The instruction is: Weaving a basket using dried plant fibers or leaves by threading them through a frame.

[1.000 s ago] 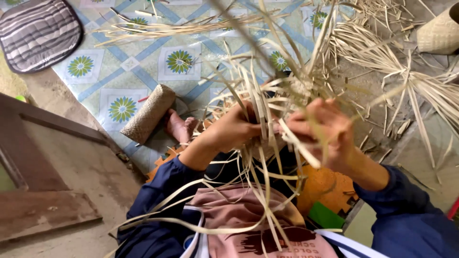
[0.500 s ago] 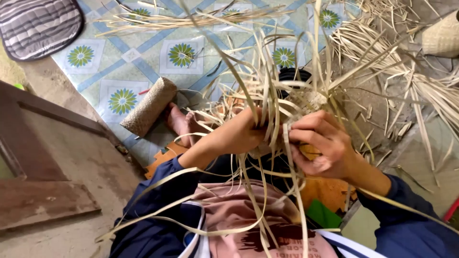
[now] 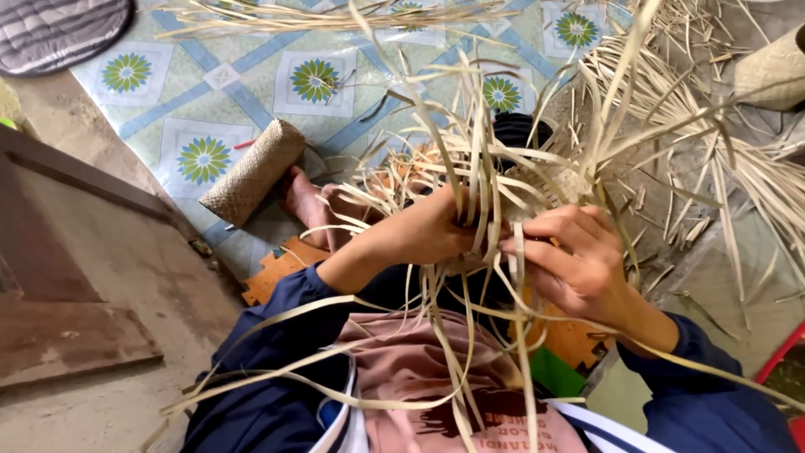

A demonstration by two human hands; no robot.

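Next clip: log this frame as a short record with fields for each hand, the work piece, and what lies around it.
left hand: left hand gripping pale strips at the woven piece
right hand: right hand pinching strips beside it
work piece: half-woven piece, loose ends fanning out
floor: patterned mat with rolled woven tube
nearby: bare foot, grey cushion, loose strip pile

Both arms in dark navy long sleeves, cuffs pushed back from wrists, fabric creased at elbows. Left hand [image 3: 432, 231] bare, no ring or watch showing. Right hand [image 3: 579, 264] bare too. Chest: dusty-pink top with dark brown print across front. Over it, open navy jacket edged with white stripe along front opening. One bare foot [image 3: 306, 201] showing, no footwear.
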